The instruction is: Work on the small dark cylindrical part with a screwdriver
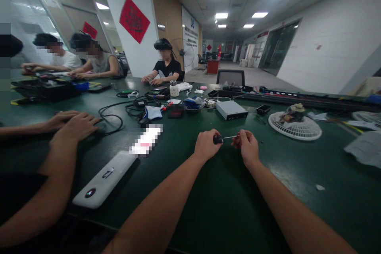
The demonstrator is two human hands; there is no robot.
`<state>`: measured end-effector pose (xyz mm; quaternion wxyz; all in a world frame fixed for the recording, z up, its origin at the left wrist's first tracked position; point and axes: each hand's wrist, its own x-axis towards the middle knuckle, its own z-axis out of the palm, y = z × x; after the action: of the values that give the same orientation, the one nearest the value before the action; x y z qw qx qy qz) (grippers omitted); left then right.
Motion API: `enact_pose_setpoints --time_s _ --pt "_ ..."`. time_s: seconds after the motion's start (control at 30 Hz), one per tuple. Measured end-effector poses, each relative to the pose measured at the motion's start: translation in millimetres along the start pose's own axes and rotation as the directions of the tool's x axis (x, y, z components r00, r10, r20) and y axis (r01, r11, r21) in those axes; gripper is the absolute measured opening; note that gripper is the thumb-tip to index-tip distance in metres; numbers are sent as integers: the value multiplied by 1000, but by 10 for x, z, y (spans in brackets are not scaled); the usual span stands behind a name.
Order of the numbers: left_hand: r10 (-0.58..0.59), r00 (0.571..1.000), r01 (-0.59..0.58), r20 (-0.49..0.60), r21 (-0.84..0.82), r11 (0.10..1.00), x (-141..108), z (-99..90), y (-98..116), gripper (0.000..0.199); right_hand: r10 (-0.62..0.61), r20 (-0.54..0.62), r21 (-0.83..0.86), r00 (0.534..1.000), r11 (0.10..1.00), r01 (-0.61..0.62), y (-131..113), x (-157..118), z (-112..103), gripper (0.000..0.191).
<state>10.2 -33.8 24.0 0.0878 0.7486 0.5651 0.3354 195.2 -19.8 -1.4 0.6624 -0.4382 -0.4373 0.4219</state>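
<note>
Left hand (206, 145) grips a small screwdriver (226, 137) crosswise, shaft pointing right into the closed right hand (247, 147).

Left forearm (154, 210): bare, rising from lower centre.
Left hand (205, 145): closed, fingers curled.
Right forearm (293, 202): bare, angled inward from lower right.
Right hand (248, 147): fingers pinched, turned toward left hand.
Hand spacing: near, not touching.
</note>
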Motion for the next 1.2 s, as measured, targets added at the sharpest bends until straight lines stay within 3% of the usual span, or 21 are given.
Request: enact_pose_setpoints --time_s 0.5,0.7,0.9,1.07,1.2 --pt "-1 1000 1 -6 2 1000 -1 2 -21 28 12 31 41 999 999 -13 -63 -36 28 47" --pt "16 1000 -17 -18 -3 1000 -3 18 -32 26 5 -18 12 1000 1000 -5 -48 -16 29 49" --pt "14 1000 -14 -22 1 1000 -7 17 -31 26 12 29 68 1000 998 -14 -60 -31 26 48" --pt "-3 1000 3 -14 -1 1000 -6 8 -19 26 24 2 9 1000 1000 -24 -52 -31 23 46" --pt "-1 1000 1 -14 -4 1000 -3 5 -15 27 36 45 19 998 999 -37 -65 -35 19 45"
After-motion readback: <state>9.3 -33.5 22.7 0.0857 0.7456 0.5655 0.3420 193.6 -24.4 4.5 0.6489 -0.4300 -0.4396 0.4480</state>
